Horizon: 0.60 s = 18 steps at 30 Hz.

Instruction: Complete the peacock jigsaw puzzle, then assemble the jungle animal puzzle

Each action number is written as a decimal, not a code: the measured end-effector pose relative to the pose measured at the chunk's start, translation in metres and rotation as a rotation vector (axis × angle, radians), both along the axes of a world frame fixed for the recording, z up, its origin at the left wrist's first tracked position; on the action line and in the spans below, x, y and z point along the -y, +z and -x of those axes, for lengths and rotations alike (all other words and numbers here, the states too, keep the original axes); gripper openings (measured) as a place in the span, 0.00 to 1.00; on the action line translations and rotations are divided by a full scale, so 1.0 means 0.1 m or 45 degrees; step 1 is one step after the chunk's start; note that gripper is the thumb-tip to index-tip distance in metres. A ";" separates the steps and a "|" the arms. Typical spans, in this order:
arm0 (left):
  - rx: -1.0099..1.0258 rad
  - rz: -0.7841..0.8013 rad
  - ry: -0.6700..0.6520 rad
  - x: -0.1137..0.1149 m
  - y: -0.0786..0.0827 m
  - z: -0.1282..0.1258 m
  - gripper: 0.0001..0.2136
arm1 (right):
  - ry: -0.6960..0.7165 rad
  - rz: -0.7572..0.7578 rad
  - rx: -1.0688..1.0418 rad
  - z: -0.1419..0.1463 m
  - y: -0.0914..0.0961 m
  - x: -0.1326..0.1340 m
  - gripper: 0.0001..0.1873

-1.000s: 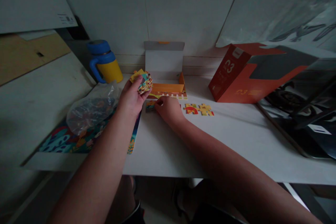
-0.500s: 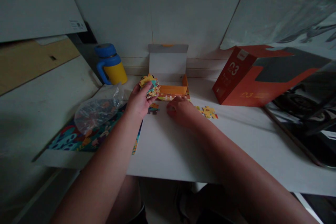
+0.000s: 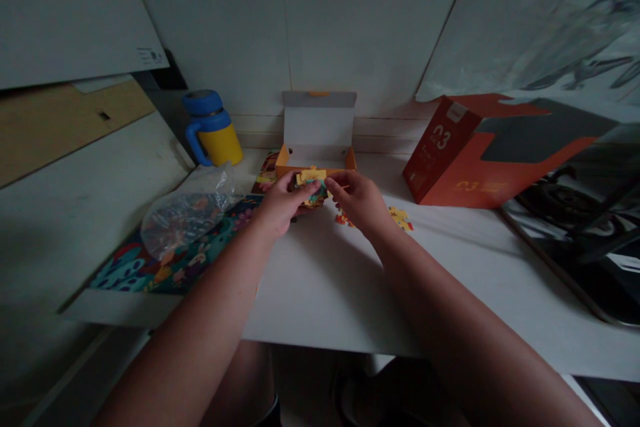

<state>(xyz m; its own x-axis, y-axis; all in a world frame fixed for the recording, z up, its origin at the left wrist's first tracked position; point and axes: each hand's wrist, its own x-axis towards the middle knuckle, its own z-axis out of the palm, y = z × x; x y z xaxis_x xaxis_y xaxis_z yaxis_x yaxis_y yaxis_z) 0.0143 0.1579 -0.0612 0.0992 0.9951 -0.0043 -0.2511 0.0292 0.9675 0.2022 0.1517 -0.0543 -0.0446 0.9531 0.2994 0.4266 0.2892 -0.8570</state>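
Note:
My left hand (image 3: pixel 281 203) is closed around a stack of jigsaw puzzle pieces (image 3: pixel 313 177), its thumb lying across the top one. At the stack's right edge, my right hand (image 3: pixel 357 199) pinches a puzzle piece, of which only a thin yellow edge shows. Under and beside my right hand, yellow and red puzzle pieces (image 3: pixel 401 218) lie on the white table (image 3: pixel 320 287), partly covered by the hand. Just behind both hands stands an orange box (image 3: pixel 320 117) with its lid raised; the stack and fingers hide part of its front.
Left of my arm, a clear plastic bag (image 3: pixel 187 220) rests on a colourful illustrated sheet (image 3: pixel 135 263). A blue and yellow mug (image 3: pixel 214 130) stands near the wall. To the right are a red-orange box (image 3: pixel 465 160) and a black object (image 3: pixel 575 213).
My left hand has brought the stack rightward and lower. My right hand has risen from the tabletop to meet it, uncovering red and yellow pieces there. The view has shifted slightly.

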 end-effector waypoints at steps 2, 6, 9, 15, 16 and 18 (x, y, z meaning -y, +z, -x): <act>-0.040 0.003 -0.040 0.01 -0.02 -0.01 0.28 | 0.014 0.100 -0.169 0.00 -0.05 -0.03 0.13; -0.029 0.042 -0.072 0.01 -0.01 -0.01 0.31 | 0.054 0.234 -0.493 0.01 -0.12 -0.07 0.14; 0.013 0.072 -0.088 0.00 0.01 0.01 0.31 | 0.010 0.265 -0.680 0.00 -0.11 -0.09 0.16; 0.213 0.057 0.173 -0.11 0.02 0.13 0.25 | -0.280 0.242 -0.679 -0.14 -0.08 -0.16 0.11; 0.246 0.047 0.240 -0.13 0.01 0.16 0.24 | -0.273 0.277 -0.522 -0.16 -0.09 -0.16 0.09; 0.293 0.035 0.343 -0.18 0.01 0.21 0.22 | -0.218 0.334 -0.124 -0.15 -0.10 -0.12 0.07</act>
